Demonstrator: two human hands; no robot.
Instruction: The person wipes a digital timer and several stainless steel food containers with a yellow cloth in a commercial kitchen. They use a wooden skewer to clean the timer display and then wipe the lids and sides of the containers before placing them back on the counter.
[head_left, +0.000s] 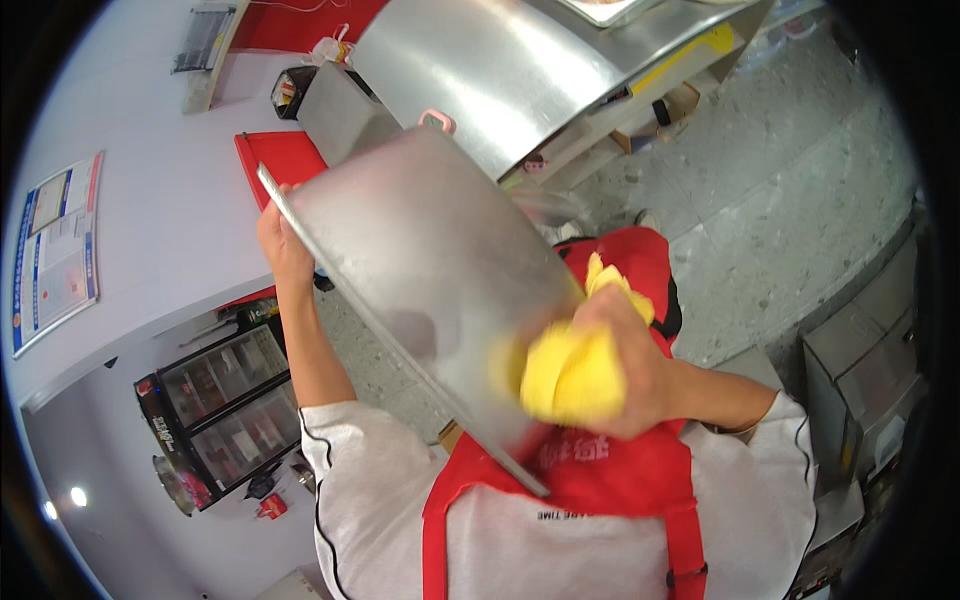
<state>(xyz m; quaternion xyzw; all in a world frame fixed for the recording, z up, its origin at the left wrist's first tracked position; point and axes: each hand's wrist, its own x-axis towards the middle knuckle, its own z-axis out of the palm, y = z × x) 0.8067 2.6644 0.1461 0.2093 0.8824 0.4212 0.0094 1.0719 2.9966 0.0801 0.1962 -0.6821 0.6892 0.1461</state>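
A large, round metal basin or pot (420, 255) is tilted on its side before my chest, its rim facing left and its outer wall towards the right. At the upper left, my left hand (283, 232) grips the rim; some of its fingers are hidden behind the metal. My right hand (626, 360) is closed around a bunched yellow cloth (574, 375) at the lower right of the outer wall. Part of the cloth sticks out above the fist. Hand and cloth are blurred, and the cloth appears to touch the metal. The lower rim overlaps my red apron (622, 472).
A stainless steel counter (487, 67) with shelves beneath stands ahead, a metal tray (600, 9) at its far edge. Left of it is a red panel (281, 161). A glass-door display fridge (225, 405) is at lower left; metal cabinets (862, 352) stand at right.
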